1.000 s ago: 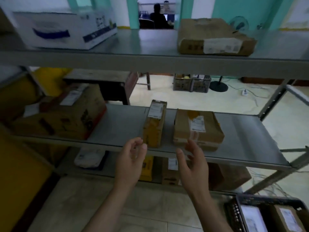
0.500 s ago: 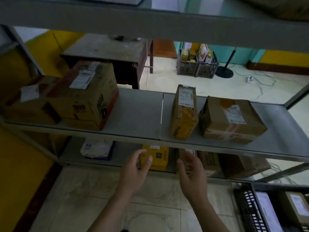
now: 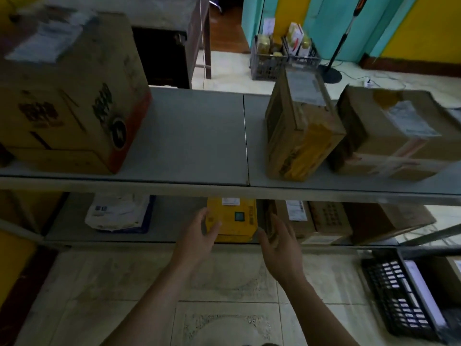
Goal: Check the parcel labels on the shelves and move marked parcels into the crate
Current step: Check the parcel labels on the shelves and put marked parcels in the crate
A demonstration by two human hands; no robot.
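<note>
Head camera looks down across two shelf levels, and both hands are out in front of the lower shelf. Left hand has its fingers spread and relaxed, fingertips touching the left front corner of the yellow parcel without closing round it. Right hand is open too, palm turned inward, fingers loose, just to the right of that yellow parcel and in front of the brown box beside it, holding nothing.

Yellow parcel sits at the front of the lower shelf, a small white label at its top edge (print too blurred to read). Left of it lies a white mailer bag, well apart. Right of the brown box, another brown carton stands further along.

Up on the middle shelf: a big printed carton at the left, then a bare stretch, then a tall narrow box with a label on top, and just beside it a taped brown parcel with a white label.

Down at the lower right, the black crate sits on the tiled floor, with a flat white-labelled parcel showing inside it.
</note>
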